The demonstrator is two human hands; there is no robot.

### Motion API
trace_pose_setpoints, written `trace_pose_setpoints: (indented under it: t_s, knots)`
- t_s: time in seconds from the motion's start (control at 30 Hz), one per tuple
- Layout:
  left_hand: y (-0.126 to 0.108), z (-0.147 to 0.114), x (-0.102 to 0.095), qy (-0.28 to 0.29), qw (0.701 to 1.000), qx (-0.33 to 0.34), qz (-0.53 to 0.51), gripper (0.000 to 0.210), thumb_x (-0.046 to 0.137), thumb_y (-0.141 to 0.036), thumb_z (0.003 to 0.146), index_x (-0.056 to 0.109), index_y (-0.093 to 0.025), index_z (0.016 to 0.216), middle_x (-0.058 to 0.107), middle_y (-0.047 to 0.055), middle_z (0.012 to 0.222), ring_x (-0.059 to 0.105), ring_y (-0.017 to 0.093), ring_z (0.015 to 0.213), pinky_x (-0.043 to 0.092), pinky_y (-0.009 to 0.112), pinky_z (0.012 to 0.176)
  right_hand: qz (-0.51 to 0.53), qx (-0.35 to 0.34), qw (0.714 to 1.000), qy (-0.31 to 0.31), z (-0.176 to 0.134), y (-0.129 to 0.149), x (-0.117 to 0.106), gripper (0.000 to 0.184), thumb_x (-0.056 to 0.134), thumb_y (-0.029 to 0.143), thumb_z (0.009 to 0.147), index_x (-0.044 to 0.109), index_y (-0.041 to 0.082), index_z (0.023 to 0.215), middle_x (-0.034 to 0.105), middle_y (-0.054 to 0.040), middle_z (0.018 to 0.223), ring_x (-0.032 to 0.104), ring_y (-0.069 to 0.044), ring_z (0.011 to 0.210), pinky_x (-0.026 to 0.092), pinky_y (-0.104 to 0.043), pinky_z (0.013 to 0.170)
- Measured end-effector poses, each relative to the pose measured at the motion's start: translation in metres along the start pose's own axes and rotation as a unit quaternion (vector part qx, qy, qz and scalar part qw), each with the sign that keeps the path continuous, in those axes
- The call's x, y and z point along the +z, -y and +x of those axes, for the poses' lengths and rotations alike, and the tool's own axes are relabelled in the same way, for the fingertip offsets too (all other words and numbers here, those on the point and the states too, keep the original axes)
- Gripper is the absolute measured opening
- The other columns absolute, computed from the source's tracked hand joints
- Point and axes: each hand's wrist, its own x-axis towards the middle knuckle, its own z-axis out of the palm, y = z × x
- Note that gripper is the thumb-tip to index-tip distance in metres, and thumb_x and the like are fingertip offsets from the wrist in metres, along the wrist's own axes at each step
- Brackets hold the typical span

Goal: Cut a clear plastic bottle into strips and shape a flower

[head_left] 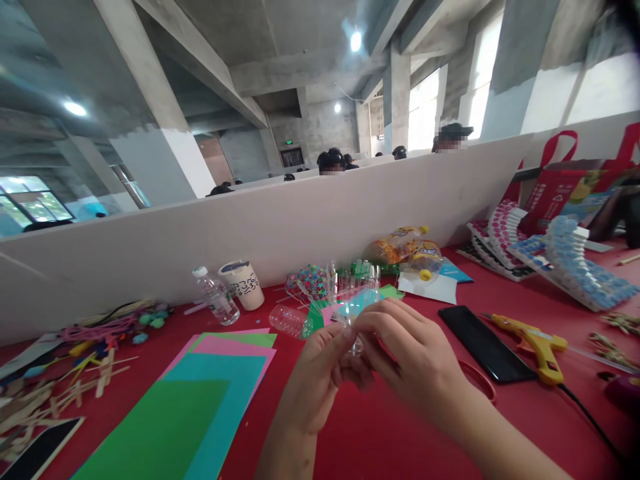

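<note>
In front of me, over the red table (380, 440), my left hand (320, 363) and my right hand (413, 340) meet. Between their fingertips is a small clear plastic piece (349, 312), partly hidden by the fingers; its exact kind is unclear. Both hands are closed on it, the right from above and the left from the near side. Just beyond them stands a row of clear plastic strips (367, 280). A clear plastic bottle part (290, 321) lies left of the hands, close to sheets of coloured paper (200, 393).
A yellow hot glue gun (543, 343) and a black phone (485, 343) lie at right. Beyond stand a water bottle (217, 297), a cup (243, 285) and orange drink bottles (397, 245). Craft sticks (103, 373) clutter the left. A white partition (300, 213) closes off the back.
</note>
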Motion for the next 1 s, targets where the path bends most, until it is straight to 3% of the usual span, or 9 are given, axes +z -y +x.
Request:
trace_pose_setpoints:
  t_s: [0.13, 0.33, 0.53, 0.77, 0.9, 1.0]
  knots:
    - [0.0, 0.001, 0.001, 0.01, 1.0, 0.013, 0.003, 0.025, 0.059, -0.034, 0.084, 0.062, -0.012, 0.072, 0.054, -0.002, 0.046, 0.056, 0.009, 0.044, 0.043, 0.017, 0.045, 0.01, 0.056, 0.998, -0.02, 0.0, -0.001, -0.004, 0.012, 0.049, 0.012, 0.088, 0.05, 0.021, 0.095, 0.059, -0.0004, 0.085, 0.055, -0.012, 0.077, 0.046, -0.025, 0.069]
    - [-0.001, 0.0, 0.001, 0.001, 0.999, 0.02, 0.045, 0.018, 0.062, -0.029, 0.081, 0.065, -0.011, 0.08, 0.056, -0.002, 0.051, 0.058, 0.01, 0.047, 0.046, 0.019, 0.048, 0.031, 0.139, 0.989, -0.034, -0.001, 0.004, -0.004, 0.033, 0.049, 0.011, 0.083, 0.044, 0.023, 0.114, 0.06, 0.0005, 0.086, 0.06, -0.013, 0.077, 0.05, -0.026, 0.071]
    - [-0.001, 0.002, 0.0, 0.001, 0.999, 0.033, 0.04, 0.016, 0.06, -0.027, 0.083, 0.064, -0.012, 0.084, 0.056, -0.002, 0.055, 0.056, 0.01, 0.048, 0.047, 0.021, 0.049, 0.034, 0.128, 0.991, -0.021, -0.001, 0.007, -0.004, 0.029, 0.047, 0.014, 0.087, 0.044, 0.023, 0.114, 0.062, -0.0018, 0.09, 0.062, -0.014, 0.079, 0.051, -0.028, 0.071]
    - [-0.001, -0.001, 0.0, -0.016, 0.998, 0.043, 0.037, 0.018, 0.059, -0.03, 0.083, 0.063, -0.013, 0.088, 0.061, 0.0, 0.061, 0.059, 0.011, 0.052, 0.047, 0.022, 0.053, 0.031, 0.125, 0.992, -0.017, -0.001, 0.014, -0.009, 0.02, 0.05, 0.014, 0.088, 0.047, 0.024, 0.106, 0.063, 0.0019, 0.085, 0.06, -0.011, 0.073, 0.049, -0.024, 0.067]
    - [-0.001, 0.0, -0.001, -0.009, 0.999, 0.025, 0.041, 0.024, 0.058, -0.033, 0.084, 0.062, -0.011, 0.075, 0.064, 0.004, 0.063, 0.06, 0.011, 0.051, 0.045, 0.021, 0.052, 0.023, 0.134, 0.988, -0.068, -0.001, 0.013, -0.019, 0.024, 0.053, 0.016, 0.086, 0.048, 0.024, 0.108, 0.062, 0.0014, 0.089, 0.058, -0.01, 0.069, 0.049, -0.023, 0.063]
    - [-0.001, 0.0, -0.002, -0.001, 0.999, 0.013, 0.045, 0.029, 0.055, -0.036, 0.085, 0.062, -0.01, 0.077, 0.066, 0.007, 0.068, 0.06, 0.011, 0.05, 0.044, 0.02, 0.05, -0.002, 0.153, 0.982, -0.11, 0.002, 0.008, -0.033, 0.02, 0.054, 0.014, 0.085, 0.054, 0.024, 0.102, 0.062, -0.0006, 0.093, 0.058, -0.011, 0.07, 0.05, -0.024, 0.063]
